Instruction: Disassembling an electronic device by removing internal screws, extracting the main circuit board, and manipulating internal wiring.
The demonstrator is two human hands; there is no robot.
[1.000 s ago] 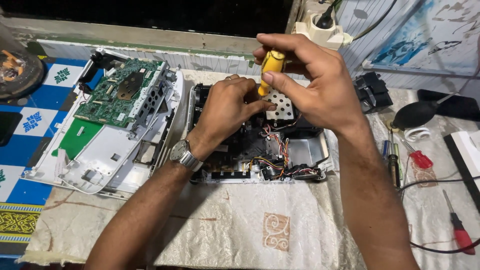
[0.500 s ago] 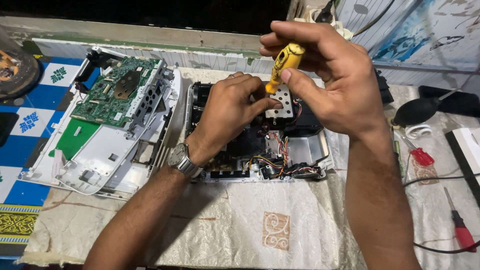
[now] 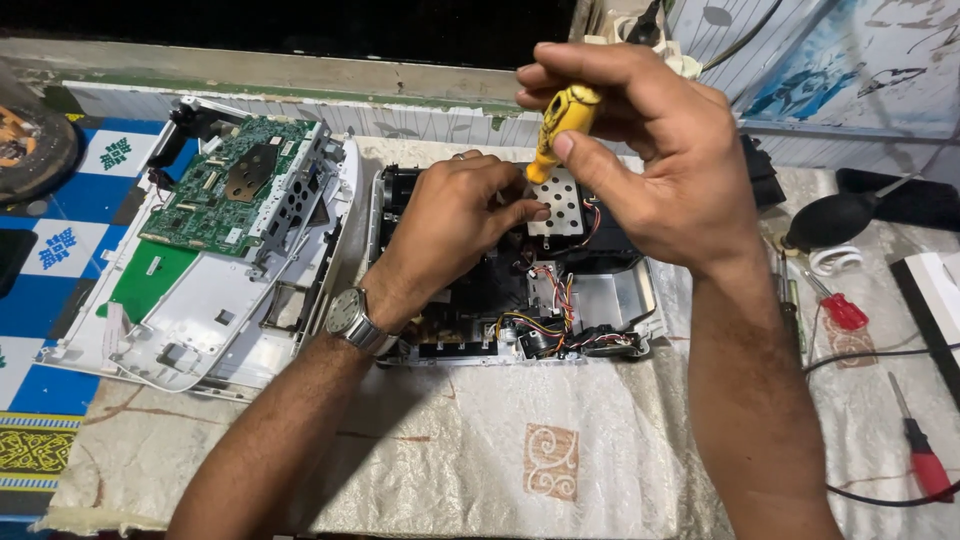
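Nearest us, our left hand (image 3: 455, 225) rests on the opened device chassis (image 3: 515, 275) in the middle of the cloth, fingers curled narrow and pressing beside the perforated metal plate (image 3: 560, 200). Above it our right hand (image 3: 640, 150) is closed around the yellow screwdriver (image 3: 562, 120), which since a second ago has tipped more upright over the plate; we judge a screw there is being worked. Further left lies the removed cover with its green circuit board (image 3: 225, 185).

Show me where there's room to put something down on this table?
The cloth is bare in front of the opened device, between the two forearms. It is crowded at the right by the red screwdrivers and cables, and at the left by the white cover with the green circuit board.
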